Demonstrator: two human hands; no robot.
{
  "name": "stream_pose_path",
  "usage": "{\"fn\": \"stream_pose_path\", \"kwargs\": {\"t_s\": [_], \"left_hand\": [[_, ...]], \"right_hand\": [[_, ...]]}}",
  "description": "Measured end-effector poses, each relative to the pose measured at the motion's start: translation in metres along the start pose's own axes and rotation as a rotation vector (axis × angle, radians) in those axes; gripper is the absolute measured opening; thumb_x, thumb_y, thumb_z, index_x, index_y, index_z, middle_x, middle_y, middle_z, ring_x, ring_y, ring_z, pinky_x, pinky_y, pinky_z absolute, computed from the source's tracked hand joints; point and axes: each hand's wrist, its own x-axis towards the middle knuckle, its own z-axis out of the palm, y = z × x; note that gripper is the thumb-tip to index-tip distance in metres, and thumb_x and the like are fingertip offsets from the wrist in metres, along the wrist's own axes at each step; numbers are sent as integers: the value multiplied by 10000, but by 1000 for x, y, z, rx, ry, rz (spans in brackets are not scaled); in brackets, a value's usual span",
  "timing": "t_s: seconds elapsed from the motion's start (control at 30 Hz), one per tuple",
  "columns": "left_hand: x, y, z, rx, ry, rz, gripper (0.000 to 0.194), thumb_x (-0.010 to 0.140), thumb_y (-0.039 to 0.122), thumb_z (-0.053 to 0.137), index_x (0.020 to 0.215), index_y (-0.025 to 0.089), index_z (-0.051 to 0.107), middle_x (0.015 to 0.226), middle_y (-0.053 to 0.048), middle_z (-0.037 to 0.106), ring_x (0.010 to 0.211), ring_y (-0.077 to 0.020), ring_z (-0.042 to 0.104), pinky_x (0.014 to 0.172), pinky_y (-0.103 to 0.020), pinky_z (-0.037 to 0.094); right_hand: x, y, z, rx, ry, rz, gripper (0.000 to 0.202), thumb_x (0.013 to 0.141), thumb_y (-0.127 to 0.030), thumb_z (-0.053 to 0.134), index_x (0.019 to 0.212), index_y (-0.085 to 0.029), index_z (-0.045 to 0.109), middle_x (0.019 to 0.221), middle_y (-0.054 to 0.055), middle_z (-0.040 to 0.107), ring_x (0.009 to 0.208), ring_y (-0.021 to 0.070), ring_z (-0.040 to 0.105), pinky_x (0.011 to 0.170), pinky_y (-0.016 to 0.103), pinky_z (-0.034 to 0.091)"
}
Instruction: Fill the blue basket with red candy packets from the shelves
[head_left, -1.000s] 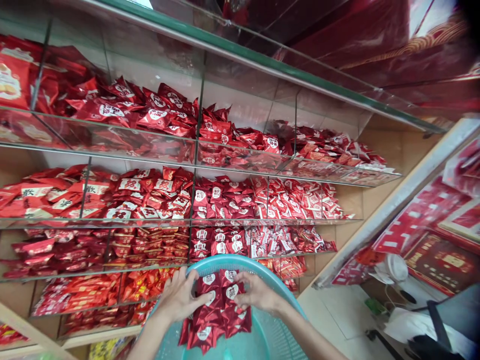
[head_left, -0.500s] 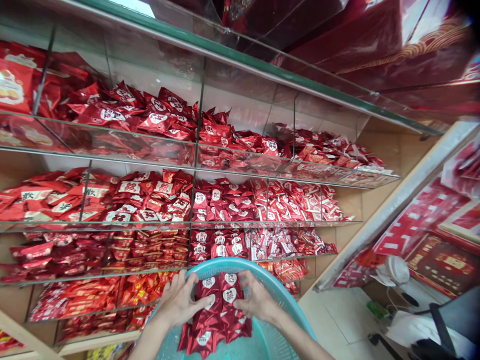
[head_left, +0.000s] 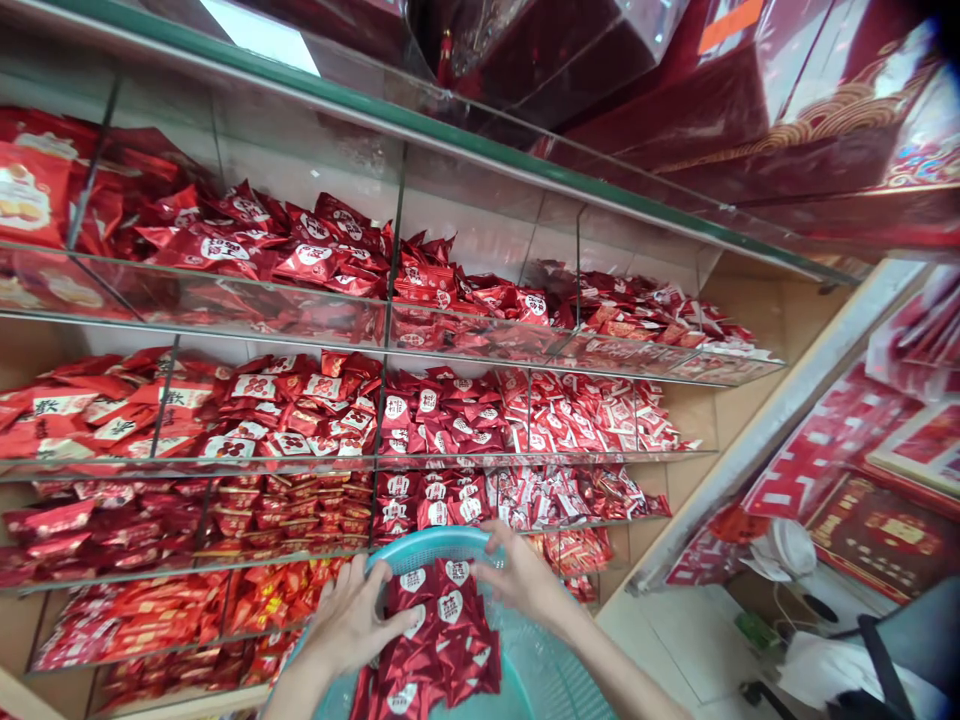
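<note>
Packets (head_left: 431, 650) between 2 hands (head_left: 349, 622) (head_left: 529, 580)

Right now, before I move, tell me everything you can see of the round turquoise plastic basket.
The round turquoise basket looks like plastic, with a finely perforated wall. Its mouth faces up, in front of the wood-and-glass shelving, and the picture's bottom edge cuts it off. Shiny dark red packets with white labels lie inside it. The bare left hand and bare right hand are over it; whether either touches its rim is unclear.
</note>
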Motion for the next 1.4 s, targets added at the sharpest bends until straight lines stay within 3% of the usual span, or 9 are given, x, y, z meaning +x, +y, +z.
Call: {"fn": "stream_pose_path", "kwargs": {"t_s": [0.13, 0.23, 0.33, 0.4, 0.57, 0.77, 1.13, 1.27, 1.4], "left_hand": [[0, 1, -1, -9, -3, -1, 649, 650, 746, 360, 1033, 255, 541, 1086, -90, 489, 1082, -301, 441, 907, -463, 323], [-1, 0, -1, -13, -2, 3, 655, 652, 747, 357, 1038, 254, 545, 1091, -94, 490, 1074, -301, 449, 903, -459, 326], [-1, 0, -1, -14, 9, 4, 650, 651, 748, 362, 1032, 255, 549, 1089, -93, 495, 1073, -299, 454, 908, -457, 323], [-1, -1, 0, -15, 17, 7, 645, 648, 750, 368, 1022, 258, 552, 1080, -87, 504, 1073, -297, 456, 906, -452, 325], [-1, -2, 0, -22, 16, 22, 654, 652, 757, 362, 1020, 250, 548, 1068, -85, 511, 1054, -293, 468, 895, -449, 329], [-1, -5, 3, -27, 22, 14, 649, 654, 755, 362, 1022, 254, 549, 1080, -84, 508, 1072, -299, 458, 908, -459, 316], [-1, -3, 1, -3, 47, 40, 641, 674, 749, 339, 1010, 250, 560, 1055, -77, 514, 1016, -271, 483, 847, -410, 363], [0, 0, 0, -44, 50, -16, 615, 746, 712, 241, 975, 261, 590, 1059, -69, 542, 1044, -258, 490, 891, -414, 345], [2, 2, -2, -131, 84, -64, 668, 821, 635, 115, 1025, 224, 601, 1118, -90, 563, 1084, -242, 498, 927, -379, 338]], "right_hand": [[16, -71, -26, -264, 130, -254, 196, 770, -374, 541, 834, -190, 558, 581, -24, 569, 426, 103, 508, 470, 232, 364], [35, -112, -40, -399, 285, -412, 138, 782, -312, 530, 755, -182, 565, 564, -14, 581, 504, 115, 521, 535, 233, 358], [58, -131, -45, -623, 380, -429, 34, 742, -206, 558, 722, -184, 573, 626, -7, 593, 603, 123, 533, 590, 233, 338], [73, -134, -45, -741, 347, -430, 39, 714, -154, 573, 732, -187, 582, 685, -3, 593, 659, 124, 528, 611, 229, 325], [98, -133, -40, -927, 116, -487, 100, 669, -93, 605, 724, -174, 583, 758, 3, 549, 705, 111, 484, 627, 213, 310], [102, -134, -39, -965, 87, -528, 97, 729, -100, 572, 656, -161, 554, 757, 6, 500, 724, 107, 464, 643, 212, 299], [66, -134, -53, -633, 282, -868, 66, 844, -171, 478, 821, -186, 538, 895, 30, 513, 733, 115, 502, 675, 234, 392], [36, -127, -39, -404, 369, -908, 72, 855, -185, 470, 840, -187, 540, 899, 39, 551, 756, 122, 530, 678, 241, 425], [8, -101, -13, -304, 385, -928, 63, 850, -192, 488, 857, -187, 550, 899, 48, 570, 845, 140, 549, 737, 268, 449]]}}
